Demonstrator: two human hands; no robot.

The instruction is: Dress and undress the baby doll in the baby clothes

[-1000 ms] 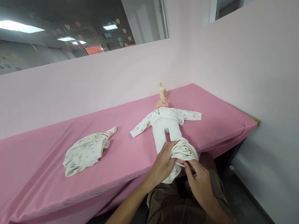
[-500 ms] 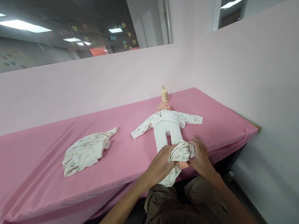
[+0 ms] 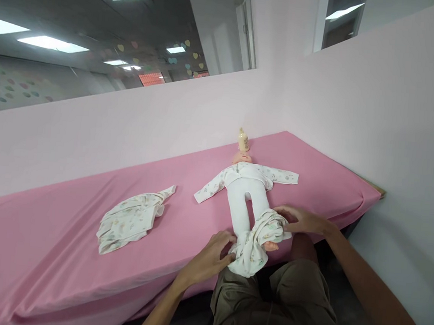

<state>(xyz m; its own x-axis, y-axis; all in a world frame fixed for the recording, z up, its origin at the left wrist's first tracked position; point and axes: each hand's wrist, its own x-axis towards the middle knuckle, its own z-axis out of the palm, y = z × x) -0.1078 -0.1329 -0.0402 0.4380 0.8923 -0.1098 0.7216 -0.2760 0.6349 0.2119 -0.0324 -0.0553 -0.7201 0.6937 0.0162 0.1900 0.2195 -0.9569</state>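
A baby doll (image 3: pixel 246 185) lies on its back on the pink-covered table (image 3: pixel 65 230), head toward the wall, in a printed top and white leggings. Printed baby trousers (image 3: pixel 258 241) are bunched around its feet at the table's front edge, one bare foot poking out. My left hand (image 3: pixel 211 259) grips the left side of the bunched trousers, fingers curled. My right hand (image 3: pixel 302 220) holds their right side beside the doll's leg.
A crumpled printed garment (image 3: pixel 132 219) lies on the table to the left. A small cream bottle (image 3: pixel 243 140) stands behind the doll's head, against the pale pink wall. The table ends at a corner on the right. My lap sits below the front edge.
My right hand has moved from below the bunched trousers up and round to their right side on the table. My left hand has slipped lower on the left. The view tilted slightly.
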